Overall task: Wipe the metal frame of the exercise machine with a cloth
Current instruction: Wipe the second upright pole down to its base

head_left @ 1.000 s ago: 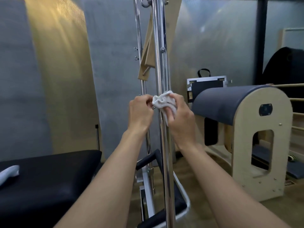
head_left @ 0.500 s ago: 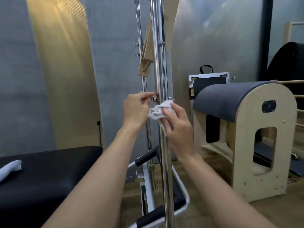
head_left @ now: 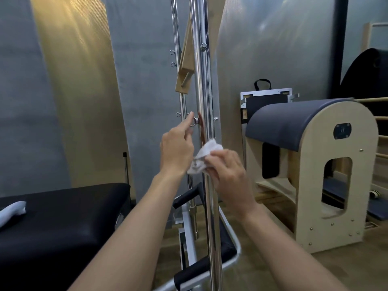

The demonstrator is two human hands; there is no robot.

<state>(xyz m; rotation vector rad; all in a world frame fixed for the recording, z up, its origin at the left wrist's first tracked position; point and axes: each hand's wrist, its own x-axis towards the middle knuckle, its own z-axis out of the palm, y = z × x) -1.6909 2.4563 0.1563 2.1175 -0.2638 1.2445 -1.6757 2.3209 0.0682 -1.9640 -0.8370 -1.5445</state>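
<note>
Head view: right hand (head_left: 228,173) fingers (head_left: 219,158) clutch the cloth (head_left: 206,152) against the post (head_left: 202,80) (left hand (head_left: 176,150) forefinger straight, touching a ring (head_left: 195,122)).

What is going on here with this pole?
A person is wiping. The right hand holds a crumpled white cloth against the upright chrome pole. The left hand reaches up to a small ring fixed on that pole; whether it grips the ring is unclear.

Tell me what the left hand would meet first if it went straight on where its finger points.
Probably the small metal ring on the shiny pole; the left hand points right beside it, though depth is unclear.
</note>
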